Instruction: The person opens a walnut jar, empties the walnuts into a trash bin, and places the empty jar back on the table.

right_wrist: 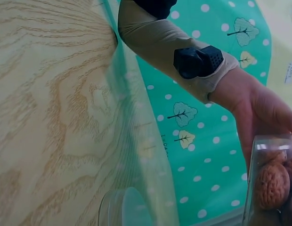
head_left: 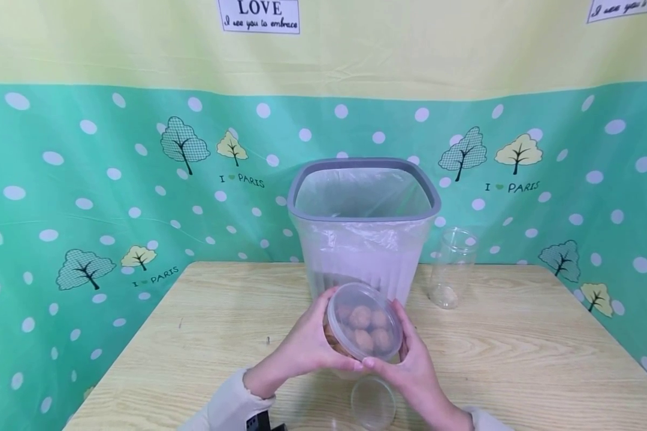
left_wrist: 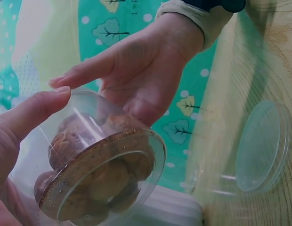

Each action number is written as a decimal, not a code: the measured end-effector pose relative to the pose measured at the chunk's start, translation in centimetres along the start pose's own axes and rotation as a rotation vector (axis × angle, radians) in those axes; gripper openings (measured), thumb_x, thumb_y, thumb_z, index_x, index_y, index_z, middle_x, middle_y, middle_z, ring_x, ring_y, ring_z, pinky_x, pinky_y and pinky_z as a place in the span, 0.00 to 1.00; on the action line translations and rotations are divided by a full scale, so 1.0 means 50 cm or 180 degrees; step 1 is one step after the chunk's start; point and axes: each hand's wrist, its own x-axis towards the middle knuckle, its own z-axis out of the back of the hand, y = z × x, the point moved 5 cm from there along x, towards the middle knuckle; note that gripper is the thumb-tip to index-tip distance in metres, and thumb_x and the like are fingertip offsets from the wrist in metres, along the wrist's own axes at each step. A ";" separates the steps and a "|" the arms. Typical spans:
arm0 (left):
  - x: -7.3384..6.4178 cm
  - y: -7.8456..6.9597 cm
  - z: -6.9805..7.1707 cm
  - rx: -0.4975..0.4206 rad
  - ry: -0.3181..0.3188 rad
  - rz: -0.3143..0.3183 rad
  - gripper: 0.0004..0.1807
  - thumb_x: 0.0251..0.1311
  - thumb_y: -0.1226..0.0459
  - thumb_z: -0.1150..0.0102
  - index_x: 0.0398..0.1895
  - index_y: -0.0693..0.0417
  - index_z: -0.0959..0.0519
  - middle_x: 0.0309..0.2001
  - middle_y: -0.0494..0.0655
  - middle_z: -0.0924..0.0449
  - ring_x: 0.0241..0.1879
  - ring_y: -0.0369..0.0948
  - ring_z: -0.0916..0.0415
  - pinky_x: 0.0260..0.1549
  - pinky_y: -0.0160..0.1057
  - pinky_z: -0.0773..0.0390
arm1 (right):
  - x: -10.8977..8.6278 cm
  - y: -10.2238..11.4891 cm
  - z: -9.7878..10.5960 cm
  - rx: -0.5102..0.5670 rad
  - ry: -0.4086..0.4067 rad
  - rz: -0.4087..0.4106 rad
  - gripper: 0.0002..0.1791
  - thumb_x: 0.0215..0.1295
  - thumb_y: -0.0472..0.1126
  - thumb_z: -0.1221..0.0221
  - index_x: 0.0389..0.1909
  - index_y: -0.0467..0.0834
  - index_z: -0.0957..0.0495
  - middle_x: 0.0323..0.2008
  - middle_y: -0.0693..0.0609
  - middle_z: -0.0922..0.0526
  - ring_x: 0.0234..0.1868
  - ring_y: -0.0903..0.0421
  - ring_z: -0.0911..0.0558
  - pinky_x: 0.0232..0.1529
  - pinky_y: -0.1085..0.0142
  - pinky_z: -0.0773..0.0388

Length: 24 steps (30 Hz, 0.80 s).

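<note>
Both hands hold a clear plastic jar of walnuts (head_left: 362,323), tilted above the table in front of the bin. A translucent lid covers its top in the head view. My left hand (head_left: 307,344) grips the jar's left side, and my right hand (head_left: 415,362) grips its right side; the thumbs meet at the near edge. Walnuts (right_wrist: 273,186) show through the wall in the right wrist view. The left wrist view shows the jar's underside (left_wrist: 103,181). Below the hands is a round translucent lid (head_left: 373,402); whether it sits on another container I cannot tell.
A white bin (head_left: 363,251) with a grey rim and clear liner stands behind the hands. To its right is a clear empty jar (head_left: 453,269). Small dark specks lie on the wooden table (head_left: 221,323). A patterned green and yellow curtain (head_left: 140,149) hangs around the table.
</note>
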 end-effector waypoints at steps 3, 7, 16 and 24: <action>0.000 0.000 0.000 -0.0056 0.0073 0.0003 0.64 0.23 0.56 0.18 0.70 0.50 0.45 0.61 0.46 0.33 0.60 0.44 0.34 0.61 0.54 0.39 | -0.001 0.000 0.003 0.0017 0.0054 0.0066 0.57 0.43 0.27 0.31 0.72 0.35 0.56 0.71 0.36 0.50 0.70 0.39 0.51 0.61 0.85 0.48; 0.001 0.000 0.001 -0.0158 0.0172 -0.0021 0.62 0.23 0.58 0.18 0.69 0.49 0.44 0.61 0.42 0.33 0.60 0.42 0.34 0.62 0.53 0.40 | -0.001 0.000 0.006 0.0068 0.0133 0.0168 0.57 0.43 0.26 0.31 0.72 0.34 0.55 0.71 0.35 0.48 0.71 0.51 0.47 0.61 0.83 0.46; 0.001 -0.007 0.002 -0.0554 0.0393 -0.0105 0.58 0.28 0.64 0.19 0.68 0.46 0.44 0.60 0.43 0.31 0.58 0.42 0.32 0.60 0.42 0.34 | -0.001 0.005 0.012 0.0188 0.0239 0.0373 0.56 0.41 0.26 0.31 0.71 0.32 0.53 0.69 0.29 0.49 0.65 0.74 0.41 0.62 0.81 0.45; -0.002 -0.009 0.005 -0.0647 0.0455 -0.0043 0.58 0.26 0.67 0.20 0.68 0.47 0.42 0.59 0.42 0.30 0.58 0.41 0.33 0.61 0.42 0.37 | 0.001 0.010 0.018 0.0284 0.0330 0.0464 0.54 0.41 0.26 0.31 0.70 0.30 0.51 0.67 0.25 0.50 0.65 0.73 0.41 0.62 0.80 0.45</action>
